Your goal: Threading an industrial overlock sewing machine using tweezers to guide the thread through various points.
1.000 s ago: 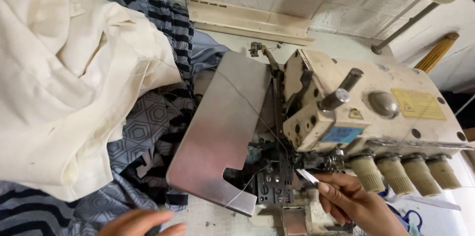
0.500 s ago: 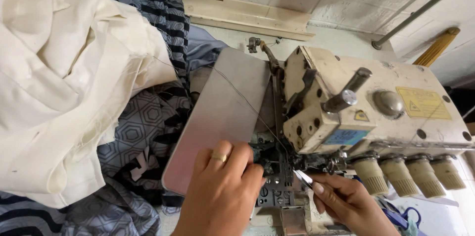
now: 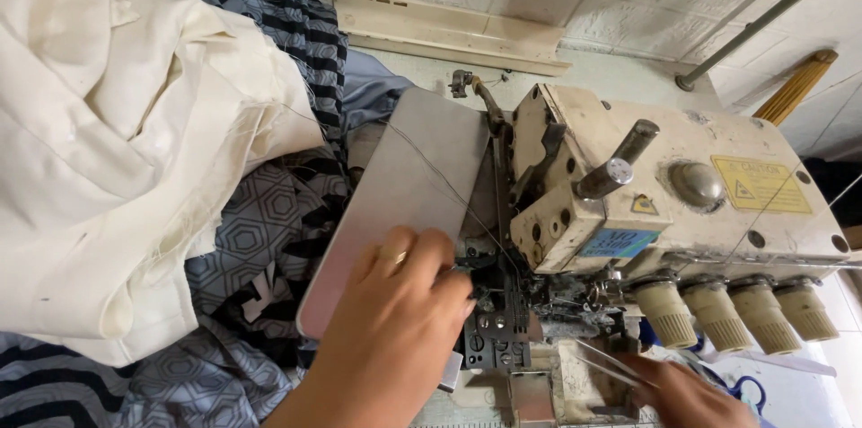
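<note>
Head view: compared with a second ago, when only its fingertips showed at the bottom edge, the left hand (image 3: 395,329) has been brought up onto the near corner of the grey metal cover plate (image 3: 404,203), and by now its fingers are curled down at the dark needle area (image 3: 494,302) of the cream overlock machine (image 3: 682,185). Nothing can be seen pinched between those fingers; whether a thread is caught there cannot be told. A ring is worn on one finger.

The right hand (image 3: 691,397), at about 5 o'clock from the needle area, has been kept low at the machine's front edge, closed around slim metal tweezers (image 3: 606,363). From half a second ago the tweezers have barely shifted. The change is read as both hands now being gathered at the stitching parts, so fine work around the needles and loopers seems to be under way.

The tweezers' long axis is laid from about 4 o'clock to 10 o'clock, with the tips pointed up-left toward the needle area and the handle end buried in the right hand. The tips are near the mechanism, but contact cannot be judged.

A thin dark thread (image 3: 431,172) is stretched across the cover plate. Cream fabric (image 3: 117,150) and patterned grey fabric (image 3: 251,248) are heaped at 9 o'clock, with four ribbed knobs (image 3: 732,311) at 3 o'clock.
</note>
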